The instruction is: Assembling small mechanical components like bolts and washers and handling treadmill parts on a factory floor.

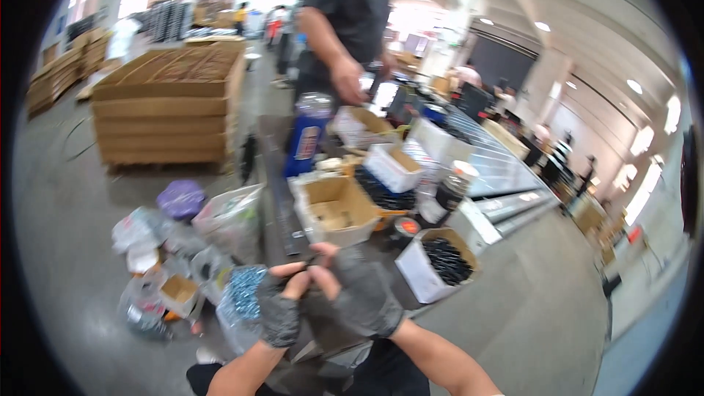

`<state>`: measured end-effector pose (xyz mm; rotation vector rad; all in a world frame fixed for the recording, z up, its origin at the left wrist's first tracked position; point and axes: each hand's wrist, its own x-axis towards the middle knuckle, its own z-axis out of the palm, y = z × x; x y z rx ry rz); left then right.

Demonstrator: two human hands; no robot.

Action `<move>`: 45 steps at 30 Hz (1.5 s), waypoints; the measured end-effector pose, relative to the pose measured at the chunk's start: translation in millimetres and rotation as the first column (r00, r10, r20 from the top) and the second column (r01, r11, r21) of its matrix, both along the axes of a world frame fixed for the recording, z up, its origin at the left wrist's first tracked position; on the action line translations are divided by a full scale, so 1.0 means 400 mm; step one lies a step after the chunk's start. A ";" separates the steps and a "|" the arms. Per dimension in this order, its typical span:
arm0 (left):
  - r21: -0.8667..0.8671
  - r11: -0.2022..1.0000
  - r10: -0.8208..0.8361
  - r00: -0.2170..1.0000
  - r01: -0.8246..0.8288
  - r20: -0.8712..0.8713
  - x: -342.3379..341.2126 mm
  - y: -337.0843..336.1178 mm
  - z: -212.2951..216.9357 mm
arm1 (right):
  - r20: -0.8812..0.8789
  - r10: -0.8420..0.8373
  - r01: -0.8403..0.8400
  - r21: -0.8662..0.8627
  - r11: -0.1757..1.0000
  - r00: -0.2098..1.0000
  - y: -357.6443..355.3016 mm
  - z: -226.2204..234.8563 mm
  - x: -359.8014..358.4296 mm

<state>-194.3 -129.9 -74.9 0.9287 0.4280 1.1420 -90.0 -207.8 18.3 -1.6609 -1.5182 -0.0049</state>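
Both my hands wear grey fingerless gloves and meet just below the middle of the view. My left hand [281,301] and my right hand [357,290] pinch a small dark part [311,260] between their fingertips; its shape is too blurred to tell. Right above them stands an open cardboard box [335,209] with small pieces inside. To the right sits a white box of black parts [440,262].
A person in a dark shirt [348,22] stands across the cluttered bench, a hand [347,84] over a box. A blue bottle [306,136], more boxes, a white cup [463,174], plastic bags [220,249] on the floor at left, a wooden crate [169,103] behind.
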 end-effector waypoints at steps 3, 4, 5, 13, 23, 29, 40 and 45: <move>0.149 0.987 0.072 0.997 -0.066 -0.033 0.001 -0.009 -0.009 | -0.051 0.068 -0.064 0.080 0.995 0.996 0.002 -0.009 0.020; 0.167 0.985 0.042 0.999 -0.038 -0.019 0.007 -0.014 -0.012 | -0.106 0.096 -0.090 0.056 0.994 0.990 -0.011 -0.001 0.030; 0.182 0.983 0.024 1.000 -0.022 -0.008 0.004 -0.017 -0.007 | -0.166 0.134 -0.130 0.035 0.991 0.977 -0.024 0.015 0.030; 0.247 0.927 -0.271 0.960 0.281 -0.077 -0.005 -0.055 -0.005 | -0.030 0.314 -0.316 -0.049 0.948 0.949 -0.116 0.067 0.054; 0.308 0.828 -0.420 0.883 0.468 -0.212 -0.008 -0.065 0.072 | 0.207 -0.073 0.109 -0.164 0.980 0.976 -0.362 0.256 0.302; 0.352 0.777 -0.411 0.845 0.521 -0.341 0.017 -0.061 0.081 | 0.241 -0.253 0.296 -0.164 0.941 0.937 -0.486 0.154 0.458; 0.342 0.789 -0.361 0.835 0.511 -0.416 0.028 -0.074 0.105 | 0.458 -0.122 0.243 -0.217 0.945 0.881 -0.513 0.051 0.488; 0.374 0.772 -0.362 0.840 0.513 -0.405 0.025 -0.069 0.092 | 0.445 -0.117 0.229 -0.207 0.951 0.888 -0.514 0.049 0.469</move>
